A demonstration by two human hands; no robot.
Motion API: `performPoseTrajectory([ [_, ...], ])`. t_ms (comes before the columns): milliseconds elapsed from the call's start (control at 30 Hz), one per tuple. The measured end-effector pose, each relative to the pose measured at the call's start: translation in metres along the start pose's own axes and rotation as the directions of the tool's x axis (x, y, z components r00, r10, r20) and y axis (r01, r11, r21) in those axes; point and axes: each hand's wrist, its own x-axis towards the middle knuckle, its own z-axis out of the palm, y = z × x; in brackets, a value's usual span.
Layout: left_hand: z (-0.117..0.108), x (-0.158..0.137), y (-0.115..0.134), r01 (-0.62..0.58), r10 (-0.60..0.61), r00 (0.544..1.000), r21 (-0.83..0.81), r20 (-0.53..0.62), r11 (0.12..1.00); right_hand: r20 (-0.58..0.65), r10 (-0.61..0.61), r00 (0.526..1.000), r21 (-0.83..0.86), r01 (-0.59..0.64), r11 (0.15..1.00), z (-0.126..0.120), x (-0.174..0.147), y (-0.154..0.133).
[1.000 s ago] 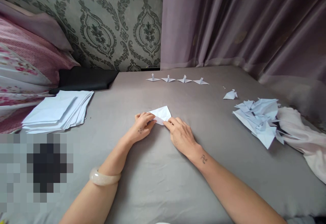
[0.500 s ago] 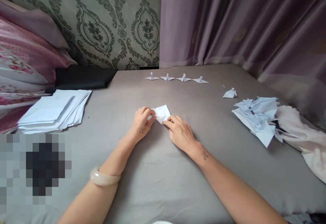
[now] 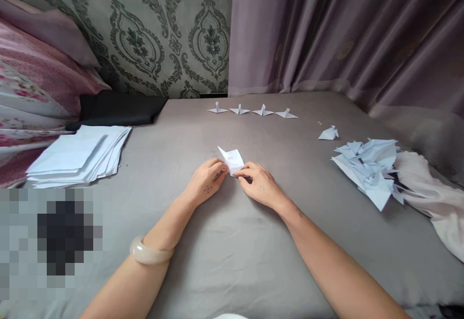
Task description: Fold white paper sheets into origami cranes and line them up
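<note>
A small piece of folded white paper (image 3: 235,160) is between my hands at the middle of the grey sheet. Its left flap stands up at a slant, and the rest forms a squarish, partly opened fold. My left hand (image 3: 208,180) pinches its lower left edge between thumb and fingers. On the lower right corner, my right hand (image 3: 259,182) has its thumb and forefinger closed. The fingertips hide part of the paper's lower edges.
Several folded paper cranes (image 3: 239,110) stand in a row at the back. Another paper crane (image 3: 328,133) sits right of them, beyond a heap of folded papers (image 3: 369,169) by a pale cloth (image 3: 416,174). A stack of white sheets (image 3: 68,157) lies left, before a black folded item (image 3: 119,108).
The paper's left flap has risen from the flatter fold, and the paper has opened up. My left hand has shifted slightly right and down; my right hand has turned slightly at the wrist.
</note>
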Motion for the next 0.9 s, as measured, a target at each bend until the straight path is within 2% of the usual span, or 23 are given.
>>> performPoseTrajectory([
  [100,0.0,0.0,0.0,0.048,-0.05,0.996,-0.02,-0.079,0.999,0.016,-0.007,1.0,0.017,0.006,1.0,-0.001,0.0,0.001],
  [233,0.001,0.0,-0.002,0.064,-0.065,0.998,-0.052,-0.026,0.997,0.032,0.031,0.999,0.071,-0.033,0.997,-0.003,0.002,0.001],
  [367,0.003,-0.001,-0.003,0.019,-0.02,1.0,-0.027,-0.008,0.999,0.035,0.111,0.993,0.129,-0.115,0.985,-0.005,0.005,0.0],
  [533,0.003,-0.001,-0.003,-0.036,0.036,0.999,-0.002,0.04,0.999,-0.029,0.173,0.984,0.14,-0.168,0.976,0.0,0.009,0.002],
  [800,0.001,-0.001,-0.001,-0.117,0.114,0.99,0.025,0.088,0.993,-0.122,0.154,0.981,0.093,-0.143,0.985,0.006,0.008,0.005],
  [900,-0.003,-0.001,0.002,-0.141,0.135,0.983,0.042,0.124,0.989,-0.122,0.182,0.976,0.103,-0.17,0.98,0.004,0.01,0.007],
])
